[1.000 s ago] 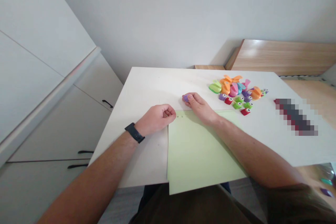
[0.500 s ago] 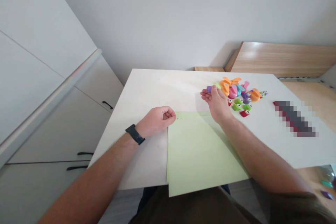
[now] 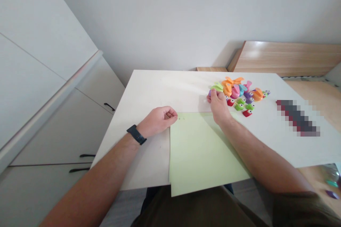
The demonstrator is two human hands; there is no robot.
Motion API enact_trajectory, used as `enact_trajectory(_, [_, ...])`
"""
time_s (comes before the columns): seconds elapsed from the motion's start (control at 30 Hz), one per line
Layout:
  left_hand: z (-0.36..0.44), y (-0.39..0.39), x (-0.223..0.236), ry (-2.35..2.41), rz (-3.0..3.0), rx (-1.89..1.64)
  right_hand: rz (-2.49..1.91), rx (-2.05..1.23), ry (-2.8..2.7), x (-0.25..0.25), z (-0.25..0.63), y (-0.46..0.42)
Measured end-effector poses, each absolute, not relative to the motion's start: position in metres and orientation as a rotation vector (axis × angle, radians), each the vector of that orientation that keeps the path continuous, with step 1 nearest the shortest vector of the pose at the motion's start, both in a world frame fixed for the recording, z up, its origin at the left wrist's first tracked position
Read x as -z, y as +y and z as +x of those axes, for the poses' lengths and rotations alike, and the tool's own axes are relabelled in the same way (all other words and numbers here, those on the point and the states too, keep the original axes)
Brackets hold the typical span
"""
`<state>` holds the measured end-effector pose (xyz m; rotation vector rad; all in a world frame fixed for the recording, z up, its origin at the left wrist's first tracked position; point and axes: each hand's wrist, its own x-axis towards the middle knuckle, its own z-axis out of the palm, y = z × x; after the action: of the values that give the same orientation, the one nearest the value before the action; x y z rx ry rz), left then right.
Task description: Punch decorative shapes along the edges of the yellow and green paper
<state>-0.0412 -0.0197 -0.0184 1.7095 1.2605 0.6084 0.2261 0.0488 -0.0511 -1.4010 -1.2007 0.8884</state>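
A pale green paper sheet [image 3: 199, 149] lies on the white table [image 3: 160, 88], overhanging its near edge. My left hand [image 3: 159, 119], with a dark watch on the wrist, rests as a loose fist at the sheet's top left corner. My right hand [image 3: 218, 103] is beyond the sheet's far edge, fingers curled around a small purple punch [image 3: 210, 93] at the left end of a cluster of colourful paper punches [image 3: 241, 94]. Tiny punched holes show near the sheet's top left edge.
White cabinets with black handles [image 3: 109, 105] stand to the left of the table. A wooden bench or headboard [image 3: 287, 58] runs behind the table on the right. A blurred dark object [image 3: 298, 117] lies on the table's right part.
My right hand carried the small purple punch from the sheet's top edge rightward to the punch cluster and lowered it there. My left hand stayed put.
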Motion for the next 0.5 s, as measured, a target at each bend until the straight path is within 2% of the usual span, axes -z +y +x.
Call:
enact_trajectory(0.1, [-0.041, -0.019, 0.017, 1.247, 1.687, -0.605, -1.413, -0.896, -1.052, 0.043, 0.224, 0.046])
enact_trajectory(0.5, [-0.043, -0.019, 0.021, 1.337, 1.843, -0.561, -1.385, -0.774, -1.315, 0.005, 0.236, 0.039])
